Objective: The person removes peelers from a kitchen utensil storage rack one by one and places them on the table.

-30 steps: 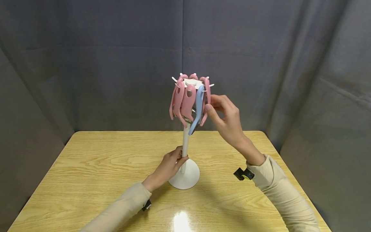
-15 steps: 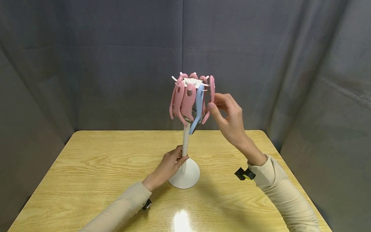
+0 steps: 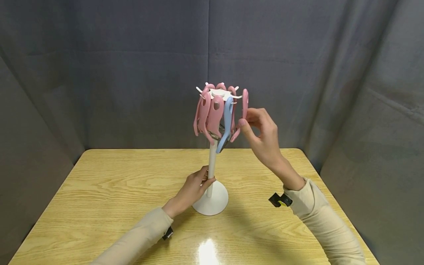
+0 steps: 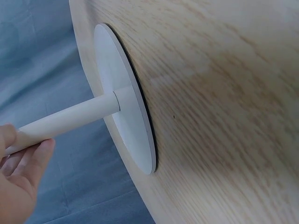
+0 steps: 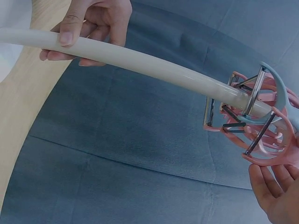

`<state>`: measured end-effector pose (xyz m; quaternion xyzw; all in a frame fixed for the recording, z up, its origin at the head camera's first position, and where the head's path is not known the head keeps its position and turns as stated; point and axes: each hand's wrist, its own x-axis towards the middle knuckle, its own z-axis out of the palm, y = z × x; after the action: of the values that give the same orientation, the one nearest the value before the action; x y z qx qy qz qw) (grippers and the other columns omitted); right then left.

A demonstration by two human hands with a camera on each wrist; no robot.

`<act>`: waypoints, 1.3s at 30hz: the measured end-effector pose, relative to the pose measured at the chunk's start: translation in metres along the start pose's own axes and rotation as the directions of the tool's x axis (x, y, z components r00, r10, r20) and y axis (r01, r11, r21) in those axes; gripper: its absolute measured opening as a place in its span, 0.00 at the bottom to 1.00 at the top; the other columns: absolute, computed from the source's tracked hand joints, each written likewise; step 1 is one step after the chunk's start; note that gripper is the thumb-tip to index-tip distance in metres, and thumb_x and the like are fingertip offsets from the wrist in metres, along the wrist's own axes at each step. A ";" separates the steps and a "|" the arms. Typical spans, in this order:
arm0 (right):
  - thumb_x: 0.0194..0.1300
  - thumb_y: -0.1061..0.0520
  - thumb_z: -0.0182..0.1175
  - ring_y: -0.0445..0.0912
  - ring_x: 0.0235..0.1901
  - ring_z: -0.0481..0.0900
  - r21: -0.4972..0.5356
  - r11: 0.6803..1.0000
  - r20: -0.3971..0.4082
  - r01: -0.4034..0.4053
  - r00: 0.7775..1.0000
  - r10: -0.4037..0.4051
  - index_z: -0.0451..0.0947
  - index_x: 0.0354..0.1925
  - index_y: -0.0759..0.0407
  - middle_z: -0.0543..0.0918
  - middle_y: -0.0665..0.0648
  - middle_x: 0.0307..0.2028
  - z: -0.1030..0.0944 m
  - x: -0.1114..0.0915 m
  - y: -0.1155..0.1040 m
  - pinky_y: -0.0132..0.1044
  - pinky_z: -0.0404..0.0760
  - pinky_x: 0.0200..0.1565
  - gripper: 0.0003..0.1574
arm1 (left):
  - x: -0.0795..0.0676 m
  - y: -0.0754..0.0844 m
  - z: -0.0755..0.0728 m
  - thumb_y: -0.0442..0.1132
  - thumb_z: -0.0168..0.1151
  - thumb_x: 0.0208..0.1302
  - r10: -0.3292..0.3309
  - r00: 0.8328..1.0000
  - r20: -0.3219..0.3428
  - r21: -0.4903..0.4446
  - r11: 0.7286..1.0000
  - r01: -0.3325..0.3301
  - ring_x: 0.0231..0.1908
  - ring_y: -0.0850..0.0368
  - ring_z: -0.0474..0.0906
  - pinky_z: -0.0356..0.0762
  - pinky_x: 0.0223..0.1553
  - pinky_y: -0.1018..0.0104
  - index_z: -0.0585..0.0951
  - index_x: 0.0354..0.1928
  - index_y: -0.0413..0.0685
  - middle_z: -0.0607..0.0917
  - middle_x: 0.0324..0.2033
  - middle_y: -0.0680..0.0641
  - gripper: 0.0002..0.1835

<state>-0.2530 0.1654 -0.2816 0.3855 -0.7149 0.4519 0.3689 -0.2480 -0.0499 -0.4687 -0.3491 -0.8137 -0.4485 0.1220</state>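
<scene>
A white stand [image 3: 212, 156] with a round base [image 3: 216, 202] rises from the table, its hooks ringed with several pink Y-shaped peelers [image 3: 216, 114] and a blue peeler [image 3: 227, 117]. Low on the pole, my left hand [image 3: 192, 189] grips it; the left wrist view shows its fingers [image 4: 39, 158] around the shaft. At the right of the ring my right hand [image 3: 263, 136] pinches a pink peeler [image 3: 245, 103] by its handle. That handle's top is at or just off a hook's tip. Metal blades [image 5: 256, 91] point downward in the right wrist view.
The stand is on a light wooden table [image 3: 116, 184]. Grey curtains [image 3: 132, 81] hang behind and on both sides. Neighbouring hooks and peelers crowd close to the right hand.
My right hand has drawn its pink peeler outward to the right, from among the others to the hook's tip or just past it. The left hand and stand have stayed put.
</scene>
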 end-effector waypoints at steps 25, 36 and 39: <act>0.58 0.80 0.61 0.45 0.35 0.77 -0.054 0.997 0.022 -0.061 0.998 0.062 0.68 0.41 0.79 0.75 0.71 0.35 -0.005 -0.017 -0.020 0.28 0.78 0.43 0.14 | 0.000 0.001 0.000 0.35 0.56 0.73 -0.018 1.000 0.009 -0.006 1.000 0.018 0.45 0.53 0.84 0.82 0.46 0.66 0.70 0.59 0.36 0.83 0.43 0.42 0.17; 0.60 0.74 0.64 0.47 0.36 0.80 -0.059 0.990 0.051 -0.127 0.990 0.130 0.70 0.45 0.70 0.78 0.61 0.39 -0.001 -0.043 0.021 0.30 0.80 0.44 0.17 | 0.000 0.001 0.000 0.35 0.56 0.73 -0.033 0.999 0.019 -0.011 0.999 0.033 0.45 0.52 0.84 0.82 0.46 0.65 0.69 0.60 0.36 0.83 0.44 0.42 0.18; 0.60 0.73 0.65 0.49 0.36 0.80 -0.085 0.986 0.059 -0.146 0.987 0.151 0.70 0.46 0.70 0.78 0.61 0.38 0.000 -0.047 0.023 0.32 0.81 0.43 0.17 | 0.000 0.000 0.000 0.35 0.56 0.73 -0.034 0.999 0.017 -0.012 0.999 0.034 0.45 0.53 0.84 0.82 0.46 0.65 0.70 0.60 0.36 0.83 0.44 0.41 0.18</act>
<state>-0.2528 0.1822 -0.3313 0.3306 -0.7709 0.4360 0.3261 -0.2480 -0.0492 -0.4684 -0.3399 -0.8176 -0.4527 0.1054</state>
